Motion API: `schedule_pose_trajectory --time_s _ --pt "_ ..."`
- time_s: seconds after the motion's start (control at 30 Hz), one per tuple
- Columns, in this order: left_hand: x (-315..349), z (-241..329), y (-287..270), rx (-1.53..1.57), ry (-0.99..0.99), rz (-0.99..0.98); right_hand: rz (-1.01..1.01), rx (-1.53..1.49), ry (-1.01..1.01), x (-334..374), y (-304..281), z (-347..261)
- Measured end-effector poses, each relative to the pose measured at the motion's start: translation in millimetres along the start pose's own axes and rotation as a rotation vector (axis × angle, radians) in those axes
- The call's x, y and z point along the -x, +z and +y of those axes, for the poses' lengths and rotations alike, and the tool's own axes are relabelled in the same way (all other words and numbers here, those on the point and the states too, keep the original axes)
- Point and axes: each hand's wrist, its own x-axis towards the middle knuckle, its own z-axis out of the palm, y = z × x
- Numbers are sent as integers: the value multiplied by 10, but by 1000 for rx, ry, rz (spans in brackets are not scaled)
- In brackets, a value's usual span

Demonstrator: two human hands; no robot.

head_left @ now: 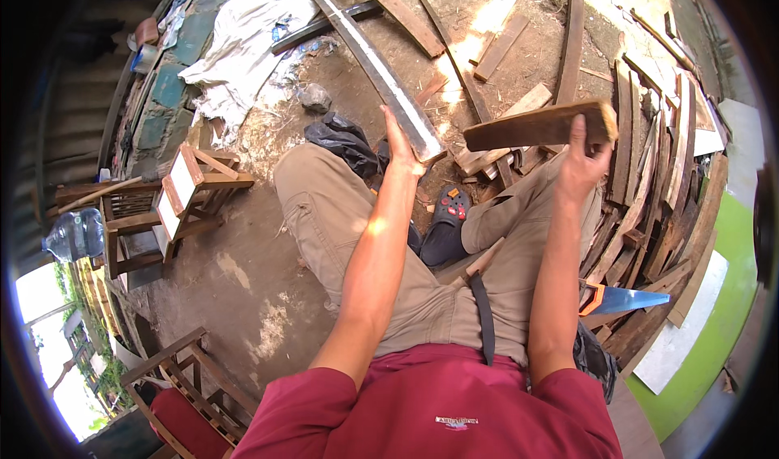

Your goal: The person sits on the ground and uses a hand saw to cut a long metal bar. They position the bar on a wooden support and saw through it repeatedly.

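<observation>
My left hand (400,149) grips the near end of a long dark wooden plank (367,63) with a pale stripe along its top. The plank slopes away toward the far left, and most of the fingers are hidden under it. In my right hand (581,167) is a shorter brown wooden board (531,126), held by its right end above my knee, with one finger laid on its face. The board's left end comes near the plank's near end, with a gap between them.
Loose wood strips (641,208) are heaped at my right, beside a handsaw (625,299) with an orange handle. A white cloth (251,37) lies far left. Wooden frames (187,191) stand at left, near a clear plastic bottle (73,236). A black plastic bag (345,143) lies by my knee.
</observation>
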Motion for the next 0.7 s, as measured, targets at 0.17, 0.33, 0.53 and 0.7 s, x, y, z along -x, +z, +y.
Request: schedule_pose_trajectory --time_s 0.17,0.33,0.53,0.7 --pt "327 -137 425 217 -103 -87 382 -294 235 -836 -924 240" --pt "561 -249 657 313 -154 -67 708 -317 531 -1333 -1617 1105" --pt "613 -630 983 266 -134 -70 551 -344 770 -1385 -2493 1517" --pt "742 -693 928 301 -125 -17 -193 -369 498 -158 -993 -201"
